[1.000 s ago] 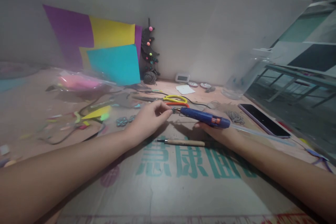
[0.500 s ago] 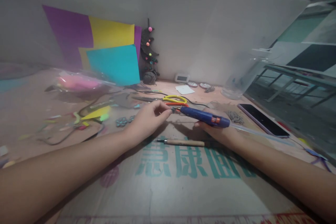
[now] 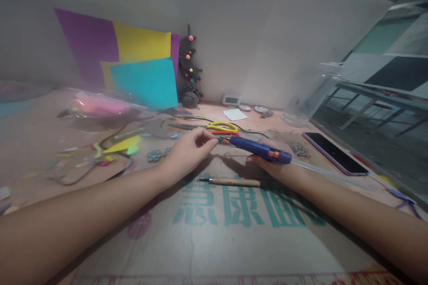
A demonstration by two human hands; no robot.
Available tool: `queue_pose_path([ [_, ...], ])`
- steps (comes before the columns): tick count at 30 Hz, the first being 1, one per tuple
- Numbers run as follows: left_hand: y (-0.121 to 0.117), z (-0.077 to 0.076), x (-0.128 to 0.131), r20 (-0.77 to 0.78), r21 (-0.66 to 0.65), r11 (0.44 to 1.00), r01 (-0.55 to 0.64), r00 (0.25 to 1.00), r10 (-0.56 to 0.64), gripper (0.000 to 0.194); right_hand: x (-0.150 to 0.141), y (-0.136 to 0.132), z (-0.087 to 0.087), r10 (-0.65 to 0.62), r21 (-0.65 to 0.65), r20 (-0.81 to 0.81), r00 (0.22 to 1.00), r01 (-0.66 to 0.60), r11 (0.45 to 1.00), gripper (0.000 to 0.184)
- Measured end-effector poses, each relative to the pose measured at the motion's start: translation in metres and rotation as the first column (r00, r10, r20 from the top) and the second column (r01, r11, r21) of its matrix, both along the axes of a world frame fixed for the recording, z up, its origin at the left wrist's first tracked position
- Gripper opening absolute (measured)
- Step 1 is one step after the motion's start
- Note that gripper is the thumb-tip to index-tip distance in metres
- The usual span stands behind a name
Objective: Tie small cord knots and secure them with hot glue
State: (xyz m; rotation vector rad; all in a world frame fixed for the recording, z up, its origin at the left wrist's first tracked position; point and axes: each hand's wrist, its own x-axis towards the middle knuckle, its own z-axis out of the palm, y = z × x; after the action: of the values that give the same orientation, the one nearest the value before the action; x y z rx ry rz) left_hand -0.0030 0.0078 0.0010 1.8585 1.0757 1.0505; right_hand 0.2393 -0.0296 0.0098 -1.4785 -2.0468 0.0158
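A blue hot glue gun (image 3: 256,147) is in my right hand (image 3: 276,160), with a clear glue stick (image 3: 314,169) sticking out of its back end. Its orange-based nozzle points left and meets the fingertips of my left hand (image 3: 190,153). Those fingers are pinched on a small dark piece (image 3: 220,140), too small to name. Beside my left wrist lie blue-grey flower-like pieces (image 3: 154,156). Below both hands, a wooden-handled carving tool (image 3: 234,182) lies flat on the printed board (image 3: 214,249).
Scissors (image 3: 222,127) with yellow and red handles lie just behind my hands. A phone (image 3: 334,153) is at the right, near a clear plastic container (image 3: 297,102). Coloured sheets (image 3: 143,82) and a dark decorated tree (image 3: 190,67) lean on the back wall. Scraps (image 3: 113,151) lie left.
Both hands hold nearly the same pose. The rear of the glue gun has shifted very slightly down and left; its nozzle remains at my left fingertips.
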Motion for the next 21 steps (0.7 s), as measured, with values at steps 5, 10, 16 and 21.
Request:
queue_pose_path([
  [5, 0.000, 0.001, 0.000, -0.001, -0.016, 1.000, -0.011, 1.000, 0.011, 0.018, 0.000, 0.000, 0.001, 0.066, 0.096, 0.050, 0.997, -0.071, 0.993, 0.029],
  [10, 0.000, 0.002, 0.000, -0.002, -0.010, 1.000, -0.019, 1.000, 0.019, 0.017, 0.001, 0.001, 0.000, 0.037, 0.047, 0.072, 0.997, -0.040, 0.998, 0.033],
  [16, 0.002, 0.000, 0.000, 0.019, -0.027, 1.000, -0.012, 1.000, 0.013, 0.019, 0.001, -0.001, 0.002, 0.035, 0.006, -0.051, 0.998, -0.035, 0.999, 0.025],
  [21, 0.005, -0.005, 0.000, 0.049, -0.017, 1.000, 0.010, 0.999, -0.009, 0.021, 0.002, -0.008, 0.017, 0.045, -0.007, -0.193, 0.980, -0.047, 0.999, 0.029],
])
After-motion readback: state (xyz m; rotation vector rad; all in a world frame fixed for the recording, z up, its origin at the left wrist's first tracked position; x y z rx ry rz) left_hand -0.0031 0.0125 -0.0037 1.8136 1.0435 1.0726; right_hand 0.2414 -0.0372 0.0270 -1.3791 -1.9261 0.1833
